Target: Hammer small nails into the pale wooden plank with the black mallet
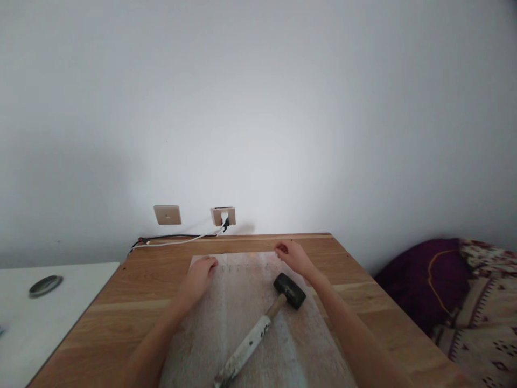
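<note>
**Risk: mallet riding loose on the sheet**

- Left hand (201, 272) is resting palm-down on the far left corner of the sheet (218, 323), fingers loosely spread and gripping nothing.
- Right hand (293, 254) is sitting at the far right corner with its fingers curled. I cannot tell whether it is pinching the edge or only touching it.
- The sheet is lying flat on the tabletop (133, 291). It is running from under both hands back toward the body, with both forearms over it.
- The mallet (258, 333) is lying loose on the sheet, behind the hands and between the forearms. Its head is nearer the right wrist but apart from it, and its handle is angling back toward the left elbow.

Judgement on what could go wrong:
- Any tug or lift at the corners is likely moving the mallet too. Nothing is holding it, so it could roll or slide toward the right forearm or off the near edge.
- The sheet looks thin and slick on the wood, so uneven pressure from the two hands could be skewing or wrinkling it.
- A row of small marks (250, 267) is showing between the hands, too small to identify. If they are loose bits, a shifting sheet could be scattering them.
- Cables (177, 240) are trailing just beyond the left hand, and a push forward could be snagging them.
</note>
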Demonstrator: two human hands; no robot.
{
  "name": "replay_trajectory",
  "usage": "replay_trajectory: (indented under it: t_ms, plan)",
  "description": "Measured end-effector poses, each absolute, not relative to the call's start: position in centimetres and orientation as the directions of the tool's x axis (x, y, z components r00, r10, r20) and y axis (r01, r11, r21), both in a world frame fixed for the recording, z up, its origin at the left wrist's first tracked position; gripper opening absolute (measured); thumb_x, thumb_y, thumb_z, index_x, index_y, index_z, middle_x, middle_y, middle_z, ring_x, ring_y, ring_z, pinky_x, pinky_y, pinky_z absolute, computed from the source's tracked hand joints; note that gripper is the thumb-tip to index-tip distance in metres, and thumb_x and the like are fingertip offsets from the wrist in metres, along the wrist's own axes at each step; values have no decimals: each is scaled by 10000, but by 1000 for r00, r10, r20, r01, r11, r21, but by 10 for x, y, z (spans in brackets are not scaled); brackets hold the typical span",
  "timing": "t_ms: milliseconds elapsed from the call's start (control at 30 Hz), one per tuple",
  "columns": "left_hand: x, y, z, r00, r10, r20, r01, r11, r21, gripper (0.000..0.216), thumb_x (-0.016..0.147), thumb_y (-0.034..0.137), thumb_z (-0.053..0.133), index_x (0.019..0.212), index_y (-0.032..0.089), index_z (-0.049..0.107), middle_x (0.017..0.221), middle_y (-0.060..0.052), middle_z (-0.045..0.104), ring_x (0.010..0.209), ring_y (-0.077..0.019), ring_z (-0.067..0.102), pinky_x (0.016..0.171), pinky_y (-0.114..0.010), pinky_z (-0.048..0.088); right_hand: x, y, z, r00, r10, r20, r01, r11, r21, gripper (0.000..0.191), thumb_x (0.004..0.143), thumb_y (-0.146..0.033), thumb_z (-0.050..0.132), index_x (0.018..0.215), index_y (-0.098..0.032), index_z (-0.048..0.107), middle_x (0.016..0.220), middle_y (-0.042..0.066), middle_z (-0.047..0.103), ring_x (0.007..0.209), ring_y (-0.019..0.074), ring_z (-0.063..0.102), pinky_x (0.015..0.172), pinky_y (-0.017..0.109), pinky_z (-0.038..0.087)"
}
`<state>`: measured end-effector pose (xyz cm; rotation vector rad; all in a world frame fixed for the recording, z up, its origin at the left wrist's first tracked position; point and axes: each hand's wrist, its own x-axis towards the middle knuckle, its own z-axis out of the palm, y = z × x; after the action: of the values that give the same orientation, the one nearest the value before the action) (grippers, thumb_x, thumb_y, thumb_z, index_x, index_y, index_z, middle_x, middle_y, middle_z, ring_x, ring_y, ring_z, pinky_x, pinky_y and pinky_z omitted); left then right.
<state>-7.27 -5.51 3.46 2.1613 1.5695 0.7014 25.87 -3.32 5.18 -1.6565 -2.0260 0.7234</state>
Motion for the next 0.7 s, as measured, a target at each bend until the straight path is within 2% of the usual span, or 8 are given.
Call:
replay_trajectory:
  t_ms: [133,233,300,400,500,600,633,700]
  plan:
    - [-75,-46,34,47,976,214,620,-196,760,136,812,239,570,832,203,700,906,-79,740,902,-246,658,897,-356,480,258,-33,53,-156,987,-36,741,93,-665,372,967,-365,633,1286,-179,590,1281,93,623,1069,236,651,892,450,569]
    - [-75,-39,33,-63,993,101,420,-65,905,274,829,396,532,904,175,676,853,-68,706,792,-212,648,774,-320,498,245,-33,54,-148,981,-129,803,43,-594,362,966,-366,634,1273,-177,600,1270,88,630,1057,234,655,883,442,572]
    - [-73,-36,32,-52,998,18,358,2,934,305,836,410,478,892,168,656,798,-51,684,732,-193,643,701,-296,497,233,-33,54,-138,973,-183,855,24,-518,353,967,-367,632,1265,-179,606,1272,86,630,1062,236,653,889,443,569]
    - [-68,-36,32,-6,1000,-29,411,29,911,250,814,391,508,746,183,628,686,-31,648,689,-202,634,663,-298,481,215,-33,57,-126,965,-231,913,22,-406,344,970,-361,629,1266,-188,607,1287,91,624,1077,234,647,906,447,562]
    - [-62,-43,34,73,997,-1,595,-42,803,167,766,352,634,721,192,624,704,-54,669,777,-249,653,756,-339,474,205,-34,61,-126,965,-231,933,36,-359,339,972,-359,627,1266,-191,607,1291,93,622,1079,231,646,909,445,561]
    - [-55,-50,37,226,973,55,793,-217,569,97,810,267,607,834,181,646,880,-130,724,914,-299,672,885,-404,451,208,-34,69,-125,974,-189,921,43,-387,347,972,-363,626,1271,-189,603,1289,92,622,1080,233,646,908,450,562]
    - [-54,-50,38,259,964,63,812,-252,527,97,828,244,582,853,179,650,927,-147,729,945,-305,674,915,-416,441,210,-34,72,-126,976,-179,912,43,-409,349,972,-364,626,1271,-186,602,1284,91,625,1075,233,648,903,450,563]
    - [-52,-47,40,265,961,74,801,-262,538,102,843,233,565,824,183,652,948,-152,733,981,-305,674,947,-414,428,216,-35,77,-131,976,-172,889,39,-457,352,970,-365,628,1268,-180,601,1267,89,631,1056,229,655,887,443,570]
